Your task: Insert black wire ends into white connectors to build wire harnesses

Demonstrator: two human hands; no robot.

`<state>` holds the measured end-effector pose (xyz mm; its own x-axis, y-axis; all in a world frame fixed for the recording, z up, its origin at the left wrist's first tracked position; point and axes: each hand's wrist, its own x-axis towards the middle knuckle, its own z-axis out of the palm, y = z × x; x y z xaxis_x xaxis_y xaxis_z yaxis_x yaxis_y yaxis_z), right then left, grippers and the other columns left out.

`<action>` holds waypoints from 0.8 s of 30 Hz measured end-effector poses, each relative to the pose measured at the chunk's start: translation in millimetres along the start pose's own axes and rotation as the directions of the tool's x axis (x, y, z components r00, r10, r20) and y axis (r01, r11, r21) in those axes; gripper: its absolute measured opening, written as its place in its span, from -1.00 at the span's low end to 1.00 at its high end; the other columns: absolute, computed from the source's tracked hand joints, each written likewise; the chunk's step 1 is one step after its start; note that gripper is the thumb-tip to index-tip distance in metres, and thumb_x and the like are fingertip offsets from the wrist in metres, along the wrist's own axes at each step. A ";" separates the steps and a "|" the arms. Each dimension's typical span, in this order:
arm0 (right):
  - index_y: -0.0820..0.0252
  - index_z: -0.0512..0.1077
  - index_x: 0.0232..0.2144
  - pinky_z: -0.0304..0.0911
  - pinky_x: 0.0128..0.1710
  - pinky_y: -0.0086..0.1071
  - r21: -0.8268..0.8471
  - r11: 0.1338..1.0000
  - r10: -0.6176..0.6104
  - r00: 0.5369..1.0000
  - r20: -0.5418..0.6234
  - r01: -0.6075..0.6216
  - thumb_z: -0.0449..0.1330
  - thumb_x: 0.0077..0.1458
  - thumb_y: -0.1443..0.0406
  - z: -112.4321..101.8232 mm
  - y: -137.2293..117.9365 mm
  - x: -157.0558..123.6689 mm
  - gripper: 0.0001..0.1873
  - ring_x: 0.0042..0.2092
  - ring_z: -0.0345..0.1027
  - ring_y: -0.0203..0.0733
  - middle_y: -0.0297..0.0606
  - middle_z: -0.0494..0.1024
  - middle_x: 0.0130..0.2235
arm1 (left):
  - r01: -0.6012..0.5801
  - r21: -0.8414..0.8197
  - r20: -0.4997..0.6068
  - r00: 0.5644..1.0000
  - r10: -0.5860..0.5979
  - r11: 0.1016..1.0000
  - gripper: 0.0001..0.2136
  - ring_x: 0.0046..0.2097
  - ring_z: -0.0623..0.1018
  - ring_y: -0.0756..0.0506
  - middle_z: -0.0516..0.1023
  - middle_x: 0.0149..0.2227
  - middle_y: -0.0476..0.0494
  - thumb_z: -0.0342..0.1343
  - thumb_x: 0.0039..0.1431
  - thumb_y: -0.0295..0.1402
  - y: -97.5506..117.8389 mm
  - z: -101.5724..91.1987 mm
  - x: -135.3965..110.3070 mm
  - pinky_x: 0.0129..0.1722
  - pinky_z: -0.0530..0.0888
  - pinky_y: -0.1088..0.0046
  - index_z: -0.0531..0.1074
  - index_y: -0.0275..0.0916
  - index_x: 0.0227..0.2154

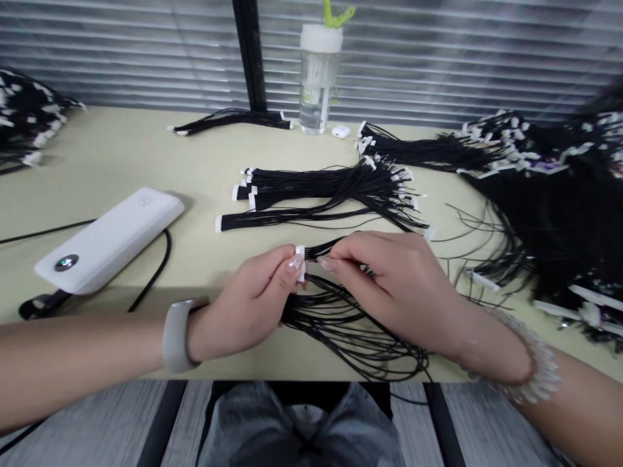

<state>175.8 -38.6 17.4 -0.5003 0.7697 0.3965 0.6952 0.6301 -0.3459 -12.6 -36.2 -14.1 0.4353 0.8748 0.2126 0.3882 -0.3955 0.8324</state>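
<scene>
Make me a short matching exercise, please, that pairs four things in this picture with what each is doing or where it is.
Column one
1. Left hand
2. Right hand
3. Clear bottle
4. White device

Column two
A. Lies toward the left of the table
B. Fingers on black wires
C. Stands upright near the blinds
D. Grips a white connector

Pairs: 1-D, 2-B, 3-C, 4-A

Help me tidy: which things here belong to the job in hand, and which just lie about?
Likely the job:
White connector in the left hand
Black wires at the right hand
Wire bundles beyond the hands
Wire heaps

Seemingly lying about:
Power bank
Black cable
Water bottle
Small white case
</scene>
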 end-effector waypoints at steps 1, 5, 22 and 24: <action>0.23 0.42 -0.44 0.04 -0.44 -0.50 -0.004 1.000 0.002 1.000 0.010 -0.002 0.07 0.13 0.35 0.4 0.1 0.1 -0.84 -0.47 0.23 -0.44 -0.42 0.45 -0.48 | 0.002 -0.001 0.005 1.000 -0.002 1.000 -0.70 -0.51 0.20 0.04 0.27 -0.53 0.02 -0.25 0.31 -0.28 0.5 -0.1 -0.1 -0.52 0.22 0.52 0.18 -0.23 -0.53; 0.25 0.43 -0.43 0.03 -0.44 -0.46 -0.055 0.998 0.019 0.999 0.051 -0.016 0.02 0.16 0.31 1.5 0.8 -0.1 -0.77 -0.45 0.27 -0.39 -0.37 0.45 -0.48 | 0.002 0.005 0.010 1.000 -0.002 1.000 -0.69 -0.51 0.20 0.04 0.27 -0.53 0.02 -0.25 0.31 -0.28 1.2 0.3 -0.4 -0.52 0.22 0.52 0.19 -0.23 -0.52; 0.25 0.44 -0.45 0.05 -0.46 -0.43 -0.201 0.976 -0.078 0.995 0.063 0.089 -0.08 0.23 0.26 1.0 1.0 -0.2 -0.64 -0.44 0.32 -0.33 -0.34 0.43 -0.50 | -0.036 0.013 0.034 0.999 0.036 0.999 -0.71 -0.49 0.24 0.06 0.27 -0.53 0.05 -0.23 0.31 -0.34 0.9 0.2 1.0 -0.48 0.23 0.56 0.21 -0.25 -0.52; 0.26 0.43 -0.44 0.05 -0.47 -0.43 -0.207 0.973 -0.088 0.994 0.062 0.100 -0.08 0.23 0.26 0.2 1.1 -0.6 -0.64 -0.45 0.31 -0.34 -0.34 0.42 -0.51 | -0.028 0.003 0.035 0.999 0.028 1.000 -0.71 -0.49 0.24 0.06 0.27 -0.53 0.05 -0.23 0.31 -0.34 1.5 -0.2 0.8 -0.49 0.24 0.56 0.21 -0.25 -0.52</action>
<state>176.8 -38.3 16.6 -0.5911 0.7159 0.3716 0.7337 0.6686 -0.1210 -11.8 -36.1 -12.6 0.4739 0.8533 0.2175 0.3784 -0.4204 0.8247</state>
